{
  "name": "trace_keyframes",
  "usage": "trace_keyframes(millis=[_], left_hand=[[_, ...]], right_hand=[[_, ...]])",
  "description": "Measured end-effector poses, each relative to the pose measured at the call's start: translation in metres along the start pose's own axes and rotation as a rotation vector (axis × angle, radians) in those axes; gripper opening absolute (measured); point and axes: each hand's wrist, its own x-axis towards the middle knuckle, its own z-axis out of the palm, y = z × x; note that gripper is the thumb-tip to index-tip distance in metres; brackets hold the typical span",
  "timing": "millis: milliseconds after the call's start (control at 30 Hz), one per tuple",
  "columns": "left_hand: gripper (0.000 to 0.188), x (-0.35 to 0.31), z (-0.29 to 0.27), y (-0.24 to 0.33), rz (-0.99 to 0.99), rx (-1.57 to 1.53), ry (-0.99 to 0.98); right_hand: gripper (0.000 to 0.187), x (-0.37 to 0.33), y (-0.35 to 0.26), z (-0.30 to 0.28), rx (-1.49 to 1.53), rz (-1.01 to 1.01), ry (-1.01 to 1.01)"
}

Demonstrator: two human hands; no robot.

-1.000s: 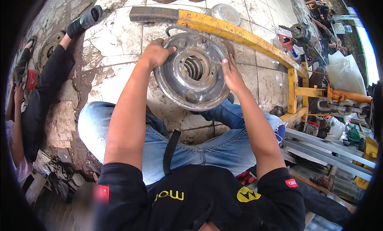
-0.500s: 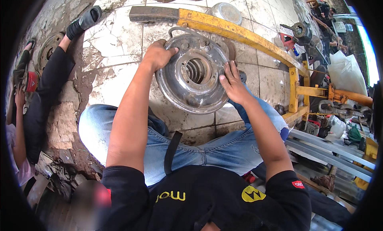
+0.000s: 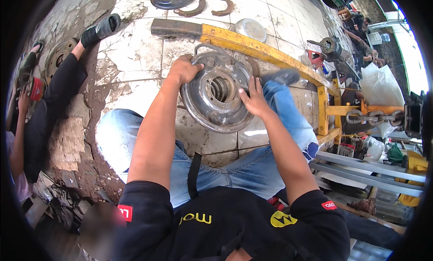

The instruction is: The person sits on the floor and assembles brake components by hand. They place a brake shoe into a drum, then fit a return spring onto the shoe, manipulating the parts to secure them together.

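A round grey metal brake drum point(image 3: 203, 107) lies between my bent legs, tilted a little. Ridged metal shows through its round centre opening, and bolt heads stand around its face. Wrapped over its upper left rim is my left hand point(image 3: 184, 70), the thumb on the face. On the right rim rests my right hand point(image 3: 255, 101), fingers lying along the edge and thumb on the face. A thin curved hose or cable point(image 3: 208, 46) arches over the far rim. What lies under the drum is hidden.
Beyond the drum lies a yellow steel bar frame point(image 3: 266, 45), with a silver bowl-shaped part point(image 3: 249, 30) behind it. Farther off are curved brake shoes point(image 3: 191, 9) and a dark backing plate point(image 3: 164, 0). A chain point(image 3: 374, 118) hangs at right. Another person's leg point(image 3: 58, 107) stretches at left.
My right foot now shows beyond the drum's right side, with the leg stretched farther out. The view has shifted, showing more of the far floor. Both hands stay on the drum.
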Motion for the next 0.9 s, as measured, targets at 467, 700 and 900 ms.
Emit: trace_keyframes(millis=[467,700,900], left_hand=[[0.064,-0.011,-0.009,0.007,-0.071,-0.083,-0.087],[0.050,-0.007,-0.006,-0.022,-0.338,-0.727,-0.340],[0.042,-0.019,0.001,-0.052,-0.286,-1.224,-0.372]], right_hand=[[0.100,0.014,-0.013,-0.019,0.445,0.091,-0.040],[0.049,0.012,-0.012,-0.006,0.887,0.174,0.204],[0.036,0.018,-0.006,0.007,1.046,0.161,0.333]])
